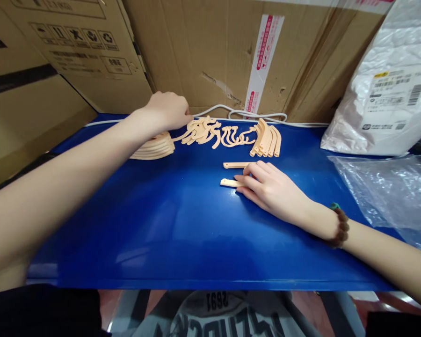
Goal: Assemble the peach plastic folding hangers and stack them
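My right hand (272, 187) pinches a short, straight peach-coloured plastic strip (228, 183) just at the blue tabletop; the strip's left end, with a small hole, sticks out past the fingers. A second similar strip (234, 164) lies behind it, its right part hidden by the hand. At the back left, my left hand (166, 110) is curled closed beside a heap of small curved peach pieces (201, 131). Its fingertips are mostly hidden, so what they hold cannot be made out. Under the left wrist lies a stack of longer curved pieces (154, 147).
Thin S-shaped pieces (231, 136) and a bundle of bent strips (266, 140) lie along the back of the blue table (154, 224). A white cable (259, 114) runs before a cardboard box (203, 56). A white parcel bag (375, 103) and clear plastic (396, 192) occupy the right.
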Available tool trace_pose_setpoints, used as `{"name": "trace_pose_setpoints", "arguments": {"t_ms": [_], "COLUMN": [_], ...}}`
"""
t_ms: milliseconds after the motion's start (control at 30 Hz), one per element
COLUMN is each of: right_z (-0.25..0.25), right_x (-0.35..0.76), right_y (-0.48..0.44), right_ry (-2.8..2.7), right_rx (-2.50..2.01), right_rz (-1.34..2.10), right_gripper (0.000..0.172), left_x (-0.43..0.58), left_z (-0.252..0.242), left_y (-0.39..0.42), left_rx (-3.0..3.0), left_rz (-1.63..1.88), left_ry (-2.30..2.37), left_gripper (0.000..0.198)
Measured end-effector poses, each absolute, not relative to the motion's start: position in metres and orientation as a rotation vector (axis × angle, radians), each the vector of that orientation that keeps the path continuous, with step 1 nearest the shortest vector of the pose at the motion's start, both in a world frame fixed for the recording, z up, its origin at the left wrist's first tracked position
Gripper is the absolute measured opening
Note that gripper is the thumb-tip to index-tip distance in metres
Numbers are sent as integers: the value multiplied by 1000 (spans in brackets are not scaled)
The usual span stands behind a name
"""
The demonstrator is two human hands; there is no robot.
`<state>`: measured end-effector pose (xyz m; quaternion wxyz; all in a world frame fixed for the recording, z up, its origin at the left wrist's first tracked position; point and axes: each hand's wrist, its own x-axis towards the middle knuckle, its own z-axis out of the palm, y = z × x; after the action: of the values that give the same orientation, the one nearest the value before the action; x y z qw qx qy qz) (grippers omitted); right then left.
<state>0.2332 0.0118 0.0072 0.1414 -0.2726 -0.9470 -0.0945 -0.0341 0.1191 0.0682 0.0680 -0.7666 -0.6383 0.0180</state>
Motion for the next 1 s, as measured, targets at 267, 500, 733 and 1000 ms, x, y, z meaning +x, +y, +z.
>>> {"name": "trace_pose_setpoints", "arguments": {"t_ms": [267, 500, 733, 1000], "right_z": [10, 9, 12, 12], "right_x": [233, 232, 233, 234], "right_y": [9, 5, 3, 4], "right_ry": [-2674, -2640, -2702, -2631], "right_rx": [-702, -643, -703, -728], "right_rz": [-532, -637, -560, -635], "right_gripper": [27, 20, 24, 21], "left_x": [-48, -47, -14, 13], "left_z": [63, 74, 95, 56], "left_y": [144, 141, 100, 19], "left_rx": [-2545, -2652, -2944, -2771], "left_rz": [27, -205, -1016, -929], "left_ry": [-1925, -1874, -1583, -1644], "left_gripper": [38, 40, 33, 35]}}
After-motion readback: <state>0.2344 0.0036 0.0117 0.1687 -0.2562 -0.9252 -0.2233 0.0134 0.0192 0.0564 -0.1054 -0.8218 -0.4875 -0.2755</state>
